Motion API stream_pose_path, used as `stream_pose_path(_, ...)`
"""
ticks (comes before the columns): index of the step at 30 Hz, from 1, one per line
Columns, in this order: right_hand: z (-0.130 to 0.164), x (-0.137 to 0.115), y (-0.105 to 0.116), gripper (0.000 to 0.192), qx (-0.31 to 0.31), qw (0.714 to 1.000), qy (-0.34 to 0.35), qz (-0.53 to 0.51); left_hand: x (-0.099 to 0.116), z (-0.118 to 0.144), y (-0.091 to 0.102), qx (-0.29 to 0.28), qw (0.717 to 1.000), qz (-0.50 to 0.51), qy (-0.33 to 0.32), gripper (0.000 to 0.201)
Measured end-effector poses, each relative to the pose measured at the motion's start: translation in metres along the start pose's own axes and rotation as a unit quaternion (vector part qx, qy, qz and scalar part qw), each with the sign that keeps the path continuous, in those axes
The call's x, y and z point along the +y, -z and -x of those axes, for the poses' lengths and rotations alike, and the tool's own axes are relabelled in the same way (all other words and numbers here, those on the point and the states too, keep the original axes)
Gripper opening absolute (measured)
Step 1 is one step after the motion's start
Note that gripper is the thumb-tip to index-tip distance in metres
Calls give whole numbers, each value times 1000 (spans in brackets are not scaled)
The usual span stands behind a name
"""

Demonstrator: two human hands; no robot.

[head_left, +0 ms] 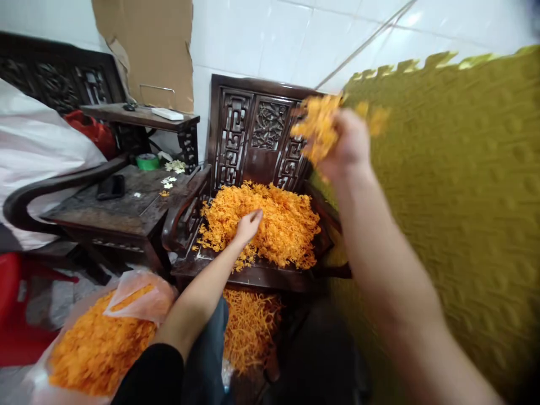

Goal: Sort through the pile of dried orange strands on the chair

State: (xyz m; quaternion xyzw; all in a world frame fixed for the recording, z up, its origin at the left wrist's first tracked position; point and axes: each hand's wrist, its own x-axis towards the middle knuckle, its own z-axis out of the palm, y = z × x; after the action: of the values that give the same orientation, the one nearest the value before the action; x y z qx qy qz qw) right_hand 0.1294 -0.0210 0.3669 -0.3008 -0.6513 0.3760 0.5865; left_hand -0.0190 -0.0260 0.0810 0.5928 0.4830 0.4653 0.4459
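A heap of small orange flower-like pieces (pixel 287 230) covers the seat of a dark carved wooden chair (pixel 270 126). My left hand (pixel 250 226) is over the front of this heap, its fingers pinched together; anything between them is too small to make out. Raised high at the right, my right hand (pixel 350 140) grips a clump of orange flower-like pieces (pixel 318 126). Motion blurs that hand and the clump, and some orange also shows behind the hand.
An open plastic bag (pixel 143 301) of orange pieces stands at the lower left. Thin orange strands (pixel 251 332) lie below the seat. A wooden side table (pixel 113 208) bears a phone (pixel 111 187) and green tape (pixel 147 162). An olive foam mat (pixel 442 169) rises at right.
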Motion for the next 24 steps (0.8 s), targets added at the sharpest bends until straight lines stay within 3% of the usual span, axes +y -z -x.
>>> stream_pose_path(2,63,55,-9,17,-26,999,-24,27,15,5,13,-32,985,164,43,78)
stream_pose_path(4,120,103,-20,23,-121,988,-73,67,23,10,25,-90,923,355,115,82)
stream_pose_path(6,160,139,-25,30,-241,959,-121,86,25,15,34,-106,869,452,172,67)
stream_pose_path(8,184,165,-21,29,-308,929,-135,156,23,20,41,-77,885,418,188,53)
stream_pose_path(9,190,174,-15,24,-304,920,-131,208,21,23,44,-60,899,390,188,52)
stream_pose_path(11,195,190,-1,16,-228,913,-115,317,21,30,49,-44,919,346,186,50)
stream_pose_path(13,193,201,11,34,-103,906,-86,401,24,38,51,-50,928,319,185,40)
stream_pose_path(15,188,209,15,61,-22,887,-33,460,31,47,50,-65,936,297,179,33)
stream_pose_path(17,182,217,14,77,-22,875,27,482,39,57,48,-84,942,281,164,33)
stream_pose_path(21,169,231,16,61,-71,894,31,442,55,77,48,-93,955,268,89,43)
stream_pose_path(24,159,234,26,55,3,892,-17,452,64,88,55,-65,961,267,41,43)
